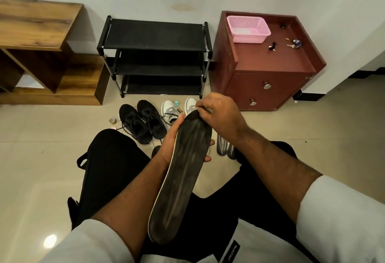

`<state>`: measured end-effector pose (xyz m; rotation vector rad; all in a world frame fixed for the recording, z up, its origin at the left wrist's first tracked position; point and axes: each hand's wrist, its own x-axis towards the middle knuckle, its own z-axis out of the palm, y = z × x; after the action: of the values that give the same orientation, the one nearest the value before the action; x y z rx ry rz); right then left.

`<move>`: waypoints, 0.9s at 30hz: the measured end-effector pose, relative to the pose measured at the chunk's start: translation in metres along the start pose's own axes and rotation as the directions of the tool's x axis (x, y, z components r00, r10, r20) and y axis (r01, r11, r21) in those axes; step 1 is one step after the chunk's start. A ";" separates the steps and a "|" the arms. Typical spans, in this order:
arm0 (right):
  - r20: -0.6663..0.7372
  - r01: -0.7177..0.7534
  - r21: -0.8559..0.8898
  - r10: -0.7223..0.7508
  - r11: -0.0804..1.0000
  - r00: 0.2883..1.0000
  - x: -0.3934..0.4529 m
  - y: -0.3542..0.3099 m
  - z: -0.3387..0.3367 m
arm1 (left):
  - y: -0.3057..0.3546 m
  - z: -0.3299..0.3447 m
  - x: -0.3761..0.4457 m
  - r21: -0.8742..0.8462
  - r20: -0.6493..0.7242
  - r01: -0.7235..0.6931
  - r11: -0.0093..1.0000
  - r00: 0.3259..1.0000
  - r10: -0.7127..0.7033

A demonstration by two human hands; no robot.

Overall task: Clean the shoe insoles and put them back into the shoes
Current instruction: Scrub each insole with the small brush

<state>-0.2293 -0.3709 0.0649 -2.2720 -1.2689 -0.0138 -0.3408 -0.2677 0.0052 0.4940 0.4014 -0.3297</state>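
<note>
Sitting over a tiled floor [312,129], legs in black trousers [108,169], white sleeves on both arms. Far left: wooden shelf unit [39,33] against the wall. Next, a black three-tier shoe rack [154,54]. In front of the rack, on the floor: small tape roll [112,120], then a pair of black sneakers [143,123] side by side, then a pair of grey-white sneakers [169,110], the right one partly hidden behind the right hand.

Left hand [170,141] holds a dark insole [183,171] from beneath, thumb along its left edge, fingertips curled round the right edge. Insole is tilted, toe end away, heel end near the lap, streaked surface up.

Right hand [218,116] at the toe end, fingers drawn together, pinching a thin item there; what it is, cannot tell.

Grey insoles [224,147] lie on the floor under the right wrist. Far right: red-brown cabinet [266,87], pink basket [248,29] and keys [294,43] on top.
</note>
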 end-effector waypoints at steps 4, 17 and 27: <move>0.140 0.171 -0.077 -0.159 0.982 0.977 0.002 -0.004 0.003 | 0.002 0.000 0.000 0.003 0.008 -0.021 1.000 1.000 0.021; 0.288 0.325 -0.061 -0.296 0.944 0.911 -0.013 0.022 -0.016 | 0.016 -0.015 -0.006 -0.071 0.011 -0.056 0.996 0.998 0.057; 0.275 0.305 -0.093 -0.270 0.948 0.923 0.012 0.020 -0.014 | 0.013 -0.009 -0.005 -0.057 0.020 -0.074 0.996 0.997 0.076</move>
<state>-0.2038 -0.3761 0.0711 -2.2300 -1.7824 0.0988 -0.3426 -0.2514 0.0047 0.4488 0.3683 -0.2506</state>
